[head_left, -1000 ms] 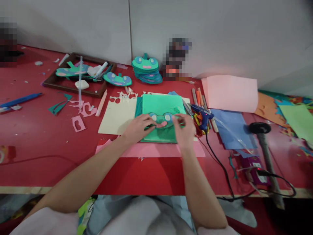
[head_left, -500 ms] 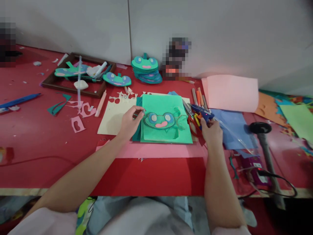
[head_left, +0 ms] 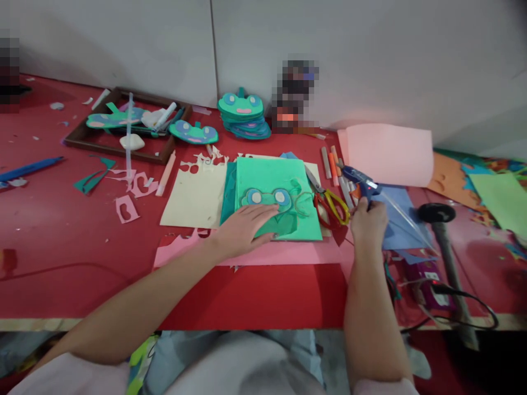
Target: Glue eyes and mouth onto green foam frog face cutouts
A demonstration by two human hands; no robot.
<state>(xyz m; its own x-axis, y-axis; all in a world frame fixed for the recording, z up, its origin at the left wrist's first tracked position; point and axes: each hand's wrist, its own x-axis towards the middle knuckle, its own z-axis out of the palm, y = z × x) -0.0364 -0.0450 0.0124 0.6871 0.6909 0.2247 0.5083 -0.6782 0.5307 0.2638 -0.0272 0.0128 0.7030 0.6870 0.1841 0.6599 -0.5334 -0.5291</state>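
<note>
Right fingers closed round the handle of the blue glue gun [head_left: 364,182], right of centre, and the right hand [head_left: 370,222] sits just below it, nozzle aimed to the upper left. Left hand [head_left: 245,225] now: fingers out straight and nearly together, gripping nothing, laid over the mouth of the green frog face [head_left: 267,198] mid-frame; how hard they press, I can't tell. The face's long axis runs left to right, across the fingers' slight upward slant. It lies under the left fingers, so that hand is far nearer; from the right hand it's off to the left, beyond the scissors [head_left: 337,207]. Around the face, the green sheet [head_left: 272,170]; farther up, a stack of frog faces [head_left: 242,112].

And what's changed from half a second ago! The left hand has gone from a pinch beside the face to flat across it, and the gun has come clear of the scissors, over towards the blue sheet [head_left: 397,216].
</note>
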